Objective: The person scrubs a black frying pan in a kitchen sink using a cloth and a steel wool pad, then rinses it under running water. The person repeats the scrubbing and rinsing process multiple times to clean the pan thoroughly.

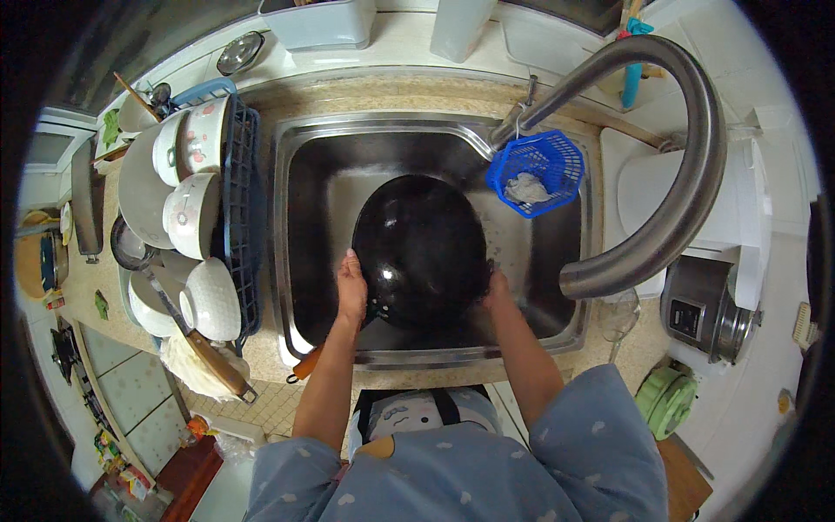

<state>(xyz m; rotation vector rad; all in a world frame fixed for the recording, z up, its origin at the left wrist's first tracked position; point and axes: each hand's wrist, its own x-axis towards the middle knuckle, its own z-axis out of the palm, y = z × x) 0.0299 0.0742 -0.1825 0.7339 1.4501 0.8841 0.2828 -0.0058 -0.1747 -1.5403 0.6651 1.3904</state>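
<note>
The person's blue shirt (pixel 417 478) is nearest, its wide sleeves bunched above the elbows. An orange handle (pixel 305 364) sticks out past the sink's front edge, beside and partly under the left forearm. Both bare hands hold the black pan (pixel 422 244) between them, over the sink (pixel 435 357). The left hand (pixel 351 290) is clamped on the pan's left edge, its visible fingertips together and pointing away from the body, flat along the edge; the rest are out of sight. The right hand (pixel 497 288) grips the opposite edge, lower right, its fingers mostly hidden by the pan and shadow, so their spread cannot be told. The pan lies between the two sets of fingers, touching both.

Left of the sink, a blue rack (pixel 248 261) holds white bowls (pixel 211 300). A blue strainer (pixel 565 161) with a white scrap (pixel 526 188) inside hangs at the far right corner, near the curved tap (pixel 706 165). Beyond, a pale bin (pixel 322 26) stands on the ledge.
</note>
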